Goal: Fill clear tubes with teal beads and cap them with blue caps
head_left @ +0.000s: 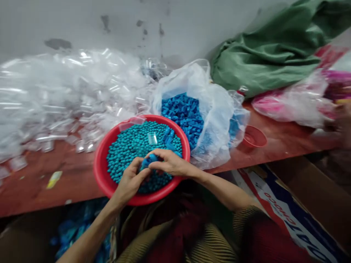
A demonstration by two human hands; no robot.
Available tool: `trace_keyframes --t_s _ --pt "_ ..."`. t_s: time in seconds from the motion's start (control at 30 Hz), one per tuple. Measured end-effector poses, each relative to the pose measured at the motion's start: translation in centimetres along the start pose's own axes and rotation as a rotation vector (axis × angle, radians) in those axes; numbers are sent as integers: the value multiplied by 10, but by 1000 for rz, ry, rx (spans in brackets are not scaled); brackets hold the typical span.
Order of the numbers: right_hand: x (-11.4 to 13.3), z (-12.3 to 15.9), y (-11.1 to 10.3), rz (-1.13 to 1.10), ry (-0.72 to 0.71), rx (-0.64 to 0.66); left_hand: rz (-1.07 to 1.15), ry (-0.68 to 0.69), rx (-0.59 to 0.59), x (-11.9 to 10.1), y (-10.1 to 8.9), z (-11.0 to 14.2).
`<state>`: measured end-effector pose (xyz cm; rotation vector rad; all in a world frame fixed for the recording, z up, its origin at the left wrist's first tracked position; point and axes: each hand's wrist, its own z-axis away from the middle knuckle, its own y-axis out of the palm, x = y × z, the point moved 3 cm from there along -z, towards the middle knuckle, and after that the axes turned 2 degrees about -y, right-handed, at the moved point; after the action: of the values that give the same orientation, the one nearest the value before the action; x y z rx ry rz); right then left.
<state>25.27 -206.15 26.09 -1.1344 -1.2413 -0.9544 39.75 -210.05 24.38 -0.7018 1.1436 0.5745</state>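
Over a red basin (99,171) full of small teal balls (128,140), my two hands meet around a blue plastic piece (149,160). My left hand (133,179) pinches it from the left. From the right, the fingers of my right hand (170,162) close on the same piece; its exact shape is partly covered by my fingers. Some blue plastic pieces (168,138) lie on the balls at the basin's right side, near a clear plastic piece (153,138). Behind the basin, an open clear bag (216,120) holds many blue plastic parts (183,113).
A large heap of clear plastic pieces (68,95) covers the left of the red table (35,190). At right are a small red dish (255,136), a green sack (263,65) and a pink-filled bag (290,104). A printed carton (285,212) stands below the table edge.
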Motion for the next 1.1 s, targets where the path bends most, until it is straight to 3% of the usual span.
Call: trace_keyframes --t_s 0.1,0.2,0.43,0.57,0.7,0.93,1.1 --pt "0 3 -5 -97 47 66 65 -8 -14 1 0 -2" --pt "3 7 -6 -55 42 89 109 8 0 2 1 -1" --pt "5 14 0 637 -233 -296 167 45 98 5 6 1" --pt "6 13 7 824 -195 -205 216 32 91 6 9 3" --pt "12 15 14 899 -157 -89 227 73 5 -2 10 8" --pt "5 12 20 967 -174 -162 157 173 -7 -7 13 6" --pt "6 10 18 910 -256 -222 241 153 3 -11 13 7"
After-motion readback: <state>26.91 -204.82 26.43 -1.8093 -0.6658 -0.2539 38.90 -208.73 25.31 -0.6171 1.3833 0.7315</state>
